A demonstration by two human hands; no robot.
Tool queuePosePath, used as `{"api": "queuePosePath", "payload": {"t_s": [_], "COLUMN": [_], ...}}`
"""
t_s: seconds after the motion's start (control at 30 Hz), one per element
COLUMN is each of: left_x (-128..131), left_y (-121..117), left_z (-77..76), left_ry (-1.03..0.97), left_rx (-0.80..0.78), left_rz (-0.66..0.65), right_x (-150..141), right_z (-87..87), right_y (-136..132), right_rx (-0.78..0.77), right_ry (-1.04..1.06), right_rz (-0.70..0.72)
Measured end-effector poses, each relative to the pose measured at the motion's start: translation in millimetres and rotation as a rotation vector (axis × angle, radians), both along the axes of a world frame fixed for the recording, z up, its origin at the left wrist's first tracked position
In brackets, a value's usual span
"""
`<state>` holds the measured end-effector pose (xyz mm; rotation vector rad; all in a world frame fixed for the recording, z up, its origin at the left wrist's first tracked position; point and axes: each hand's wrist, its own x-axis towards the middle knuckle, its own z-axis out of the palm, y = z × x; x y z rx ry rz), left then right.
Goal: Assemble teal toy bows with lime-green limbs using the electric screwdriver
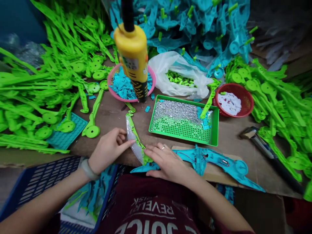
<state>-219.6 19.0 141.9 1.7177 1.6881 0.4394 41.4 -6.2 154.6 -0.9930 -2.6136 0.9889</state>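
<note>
A lime-green plastic piece (pixel 135 128) with a clear curved plastic blade (pixel 133 143) along its left side stands out from the table's front edge. My left hand (pixel 109 148) pinches the blade's edge, thumb on top and the other fingers curled. My right hand (pixel 168 159) grips the lower end of the green piece where it meets a blue toy body half (pixel 219 162); its fingers lie over the joint, which they partly hide. That blue half lies open side up, with thin wires and a small metal part inside.
A yellow electric screwdriver (pixel 133 55) hangs over a pink basket (pixel 152 86) of blue pieces. A green tray (pixel 182 139) of screws, a bag (pixel 161 66) of green bits, a red basket (pixel 248 105) and a hammer (pixel 268 152) lie around. Green parts (pixel 56 78) pile at both sides.
</note>
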Motion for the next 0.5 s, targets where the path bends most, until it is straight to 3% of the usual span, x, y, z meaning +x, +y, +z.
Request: {"api": "queuePosePath", "payload": {"t_s": [0.07,0.13,0.23,0.3,0.37,0.5], "left_x": [2.7,7.2,8.9,0.0,-19.5,-69.6], "left_y": [1.6,1.0,4.1,18.3,47.5,142.8], "left_z": [-3.5,-7.6,-7.0,3.8,23.7,68.6], "left_ry": [0.145,0.202,0.319,0.381,0.410,0.510], "left_rx": [0.269,0.393,0.364,0.288,0.249,0.285], "left_rz": [-0.094,-0.191,-0.297,-0.374,-0.400,-0.222], "right_x": [0.9,1.8,3.4,5.5,8.6,15.9], "right_z": [-1.8,-3.0,-3.5,-4.9,-9.8,-34.4], "right_y": [-1.0,-2.1,-2.1,-0.6,1.6,5.4], "right_rx": [0.025,0.059,0.116,0.147,0.186,0.342], "right_ry": [-0.024,-0.055,-0.102,-0.127,-0.155,-0.161], "right_rz": [0.000,0.004,0.011,0.029,0.042,0.067]}}
